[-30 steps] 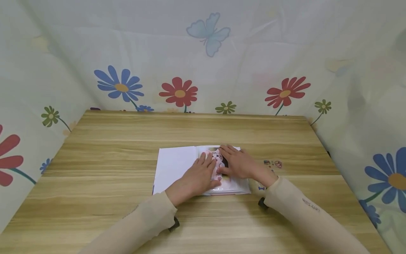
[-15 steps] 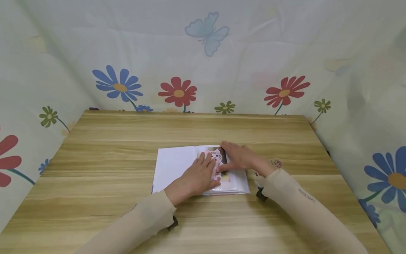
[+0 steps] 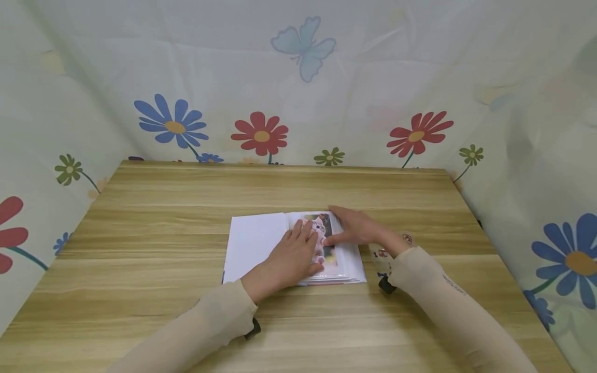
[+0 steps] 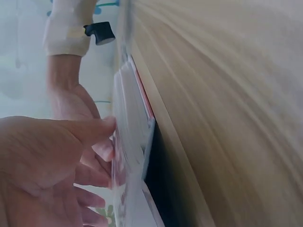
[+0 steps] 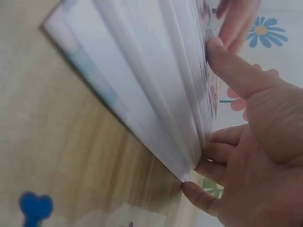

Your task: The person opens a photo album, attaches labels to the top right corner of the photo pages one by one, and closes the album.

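A small photo album (image 3: 256, 243) lies spread on the table, its left side plain white. On the right side a clear sleeve shows a cat picture (image 3: 329, 253). My left hand (image 3: 291, 256) rests flat across this picture with its fingers stretched out. My right hand (image 3: 356, 228) spans the upper right of the album: the thumb (image 5: 232, 66) touches the top page, while the fingertips (image 5: 201, 194) meet the far edge of pages and cover. The stacked page edges (image 4: 130, 109) show from the side in the left wrist view.
A clear sticker sheet (image 3: 383, 254) with small printed figures lies right of the album, partly under the right forearm. The wood-grain table (image 3: 186, 191) is bordered by a floral cloth (image 3: 354, 77) at the back and sides.
My right hand has slid to the right and slightly away across the page, uncovering more of the cat picture. The left hand stays in place on the album.
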The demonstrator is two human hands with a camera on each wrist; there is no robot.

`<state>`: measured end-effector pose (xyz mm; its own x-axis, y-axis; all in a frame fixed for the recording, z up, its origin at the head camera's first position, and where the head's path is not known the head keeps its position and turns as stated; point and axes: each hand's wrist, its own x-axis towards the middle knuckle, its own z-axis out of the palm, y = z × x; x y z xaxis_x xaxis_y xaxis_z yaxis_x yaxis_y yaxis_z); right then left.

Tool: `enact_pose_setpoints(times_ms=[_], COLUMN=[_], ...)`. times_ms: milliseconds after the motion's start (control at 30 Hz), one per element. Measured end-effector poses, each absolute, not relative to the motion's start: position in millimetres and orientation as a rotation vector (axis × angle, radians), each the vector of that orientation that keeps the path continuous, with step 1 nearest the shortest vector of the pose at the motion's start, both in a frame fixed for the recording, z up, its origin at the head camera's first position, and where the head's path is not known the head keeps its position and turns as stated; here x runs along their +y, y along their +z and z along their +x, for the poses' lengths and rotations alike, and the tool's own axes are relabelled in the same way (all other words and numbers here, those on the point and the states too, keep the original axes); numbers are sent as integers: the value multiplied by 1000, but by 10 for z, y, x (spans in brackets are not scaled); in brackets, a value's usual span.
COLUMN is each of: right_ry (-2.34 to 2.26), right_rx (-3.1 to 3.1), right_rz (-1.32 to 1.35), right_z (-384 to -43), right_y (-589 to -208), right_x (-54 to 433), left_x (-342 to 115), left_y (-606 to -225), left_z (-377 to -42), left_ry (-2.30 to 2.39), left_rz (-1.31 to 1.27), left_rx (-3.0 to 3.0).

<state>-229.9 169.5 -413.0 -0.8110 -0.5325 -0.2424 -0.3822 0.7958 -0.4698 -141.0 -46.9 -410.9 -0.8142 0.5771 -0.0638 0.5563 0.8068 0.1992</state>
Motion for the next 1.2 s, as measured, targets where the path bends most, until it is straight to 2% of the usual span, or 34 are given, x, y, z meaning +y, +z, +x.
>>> enact_pose_setpoints(times_ms=[400,1200], right_ry=[-711,-708], right_rx=[2580,2600], right_rz=[-633,-732], right_z=[-2214,-2179], right_y=[-4145,-4159], right_x=[1777,1837], left_x=[-388,-402], left_y=[-4138,-4082], left_z=[-1329,-1329], left_ry=[223,311], left_rz=[945,934], left_rx=[2814,2807])
